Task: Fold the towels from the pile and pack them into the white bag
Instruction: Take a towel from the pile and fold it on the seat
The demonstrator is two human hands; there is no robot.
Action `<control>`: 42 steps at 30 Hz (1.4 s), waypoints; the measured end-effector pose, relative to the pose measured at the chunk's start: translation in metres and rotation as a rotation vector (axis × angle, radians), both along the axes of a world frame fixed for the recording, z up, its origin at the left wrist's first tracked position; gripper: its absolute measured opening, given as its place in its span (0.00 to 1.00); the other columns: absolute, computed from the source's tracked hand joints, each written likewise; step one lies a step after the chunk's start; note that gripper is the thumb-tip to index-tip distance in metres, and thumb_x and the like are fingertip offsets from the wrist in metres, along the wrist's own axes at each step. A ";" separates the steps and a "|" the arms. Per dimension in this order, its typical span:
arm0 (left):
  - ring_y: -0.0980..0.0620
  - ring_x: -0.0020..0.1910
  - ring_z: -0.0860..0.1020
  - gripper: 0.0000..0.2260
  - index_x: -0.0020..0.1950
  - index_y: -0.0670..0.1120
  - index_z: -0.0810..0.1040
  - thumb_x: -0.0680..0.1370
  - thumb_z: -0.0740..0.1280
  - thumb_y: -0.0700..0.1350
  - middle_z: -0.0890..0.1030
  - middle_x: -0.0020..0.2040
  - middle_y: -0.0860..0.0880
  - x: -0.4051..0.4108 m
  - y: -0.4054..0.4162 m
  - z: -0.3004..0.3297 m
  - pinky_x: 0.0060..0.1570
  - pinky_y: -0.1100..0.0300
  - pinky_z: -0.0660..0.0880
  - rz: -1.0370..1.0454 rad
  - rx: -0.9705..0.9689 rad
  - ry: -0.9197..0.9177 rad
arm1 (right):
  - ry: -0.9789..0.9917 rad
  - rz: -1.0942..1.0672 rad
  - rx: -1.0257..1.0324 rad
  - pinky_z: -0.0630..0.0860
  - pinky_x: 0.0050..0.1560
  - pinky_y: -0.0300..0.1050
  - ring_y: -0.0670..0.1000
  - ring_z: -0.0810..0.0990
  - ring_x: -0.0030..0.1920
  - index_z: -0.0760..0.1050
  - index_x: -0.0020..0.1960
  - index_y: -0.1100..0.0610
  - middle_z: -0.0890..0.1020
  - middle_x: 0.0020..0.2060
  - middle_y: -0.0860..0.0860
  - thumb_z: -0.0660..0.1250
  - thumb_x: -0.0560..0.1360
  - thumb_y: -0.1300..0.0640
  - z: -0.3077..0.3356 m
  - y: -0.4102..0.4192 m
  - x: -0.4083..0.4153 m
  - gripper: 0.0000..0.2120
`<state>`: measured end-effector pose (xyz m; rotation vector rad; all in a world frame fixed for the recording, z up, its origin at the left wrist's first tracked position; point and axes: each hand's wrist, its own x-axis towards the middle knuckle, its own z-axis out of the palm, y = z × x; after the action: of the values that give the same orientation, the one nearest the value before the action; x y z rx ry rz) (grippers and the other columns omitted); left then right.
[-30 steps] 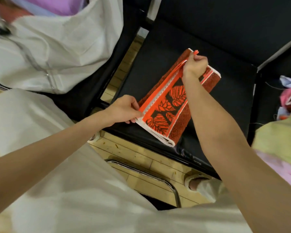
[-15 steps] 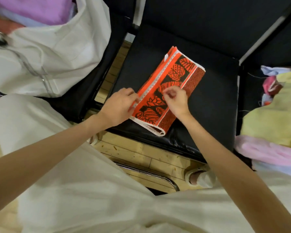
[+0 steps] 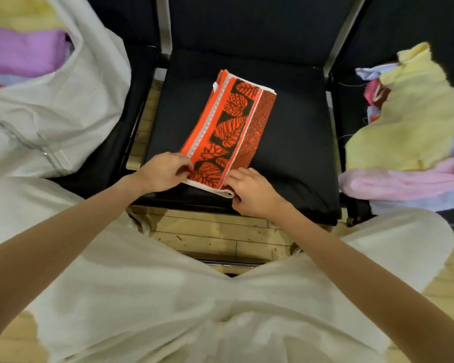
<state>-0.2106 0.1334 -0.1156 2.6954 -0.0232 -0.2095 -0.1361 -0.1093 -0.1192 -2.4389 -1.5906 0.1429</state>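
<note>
Orange leaf-print towel [image 3: 230, 132] folded into long narrow strip, lying flat on black chair seat [image 3: 294, 142], centre of view, long axis running away from body and tilted slightly right. Black band with orange leaves down the middle, white dotted stripe along left side, dark red speckled strip along right side.

Left hand [image 3: 165, 172] at near-left corner of towel, fingers curled, pinching the edge. Right hand [image 3: 249, 191] at near-right corner, fingers curled over the white near hem, gripping it. Both hands close together at the near end, far end of towel free on the seat.

White bag [image 3: 63, 111] on the neighbouring chair to the left, mouth open, zipper visible on its front. Purple towel [image 3: 24, 52] inside the bag, yellow cloth [image 3: 8, 11] behind it at top-left corner.

Pile of towels [image 3: 409, 121] on the chair to the right, well apart from the orange one: yellow on top, pink below, pale blue at bottom, bits of red and pink at the back.

White trousers [image 3: 168, 297] fill the lower view, wooden floor [image 3: 220, 234] between knees and seat.
</note>
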 end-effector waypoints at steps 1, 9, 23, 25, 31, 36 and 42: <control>0.46 0.56 0.78 0.10 0.56 0.42 0.81 0.77 0.65 0.39 0.81 0.56 0.46 -0.001 -0.001 0.001 0.54 0.56 0.71 0.005 0.002 0.005 | -0.020 0.001 -0.004 0.75 0.47 0.46 0.57 0.79 0.46 0.79 0.49 0.60 0.81 0.45 0.54 0.72 0.57 0.65 -0.003 0.002 -0.001 0.19; 0.50 0.51 0.78 0.24 0.57 0.46 0.78 0.71 0.69 0.62 0.80 0.53 0.50 -0.008 -0.019 0.007 0.48 0.57 0.75 -0.112 0.140 -0.055 | 0.277 -0.309 0.094 0.68 0.40 0.43 0.53 0.76 0.40 0.72 0.39 0.55 0.78 0.38 0.50 0.68 0.67 0.59 0.006 0.005 0.000 0.04; 0.59 0.39 0.78 0.04 0.40 0.43 0.80 0.73 0.66 0.39 0.80 0.36 0.54 -0.012 -0.047 0.056 0.39 0.64 0.74 0.228 -0.715 -0.076 | 0.601 -0.529 0.649 0.63 0.28 0.43 0.44 0.66 0.27 0.67 0.43 0.58 0.69 0.28 0.46 0.60 0.74 0.62 0.021 -0.045 -0.004 0.03; 0.61 0.39 0.75 0.09 0.38 0.45 0.79 0.76 0.65 0.36 0.78 0.36 0.54 -0.001 -0.054 0.051 0.40 0.65 0.72 0.441 -0.804 -0.130 | 0.612 -0.610 0.650 0.63 0.27 0.43 0.43 0.67 0.27 0.66 0.45 0.58 0.69 0.28 0.46 0.59 0.78 0.64 0.019 -0.040 -0.001 0.04; 0.64 0.40 0.76 0.06 0.54 0.42 0.76 0.79 0.64 0.42 0.77 0.43 0.56 0.033 -0.076 0.020 0.42 0.70 0.72 0.753 -0.584 -0.348 | 0.502 -0.887 0.611 0.63 0.29 0.37 0.41 0.70 0.27 0.67 0.46 0.58 0.69 0.28 0.44 0.60 0.80 0.58 0.003 -0.012 0.016 0.05; 0.48 0.44 0.78 0.09 0.58 0.41 0.70 0.81 0.61 0.44 0.79 0.50 0.44 0.040 -0.082 -0.014 0.39 0.54 0.74 0.717 -0.165 -0.316 | 0.257 -0.995 0.245 0.70 0.34 0.47 0.55 0.79 0.37 0.69 0.54 0.60 0.80 0.39 0.54 0.55 0.82 0.53 -0.010 0.005 0.021 0.11; 0.44 0.47 0.78 0.08 0.54 0.41 0.70 0.80 0.63 0.45 0.80 0.49 0.43 0.041 -0.084 -0.034 0.38 0.50 0.75 0.697 0.022 -0.258 | 0.178 -1.098 0.014 0.68 0.32 0.45 0.57 0.81 0.40 0.68 0.55 0.61 0.80 0.42 0.56 0.53 0.82 0.54 -0.019 0.017 0.020 0.12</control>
<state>-0.1694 0.0497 -0.1494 2.5531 0.8231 0.3494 -0.1160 -0.0918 -0.1386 -2.7909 -0.0504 0.1396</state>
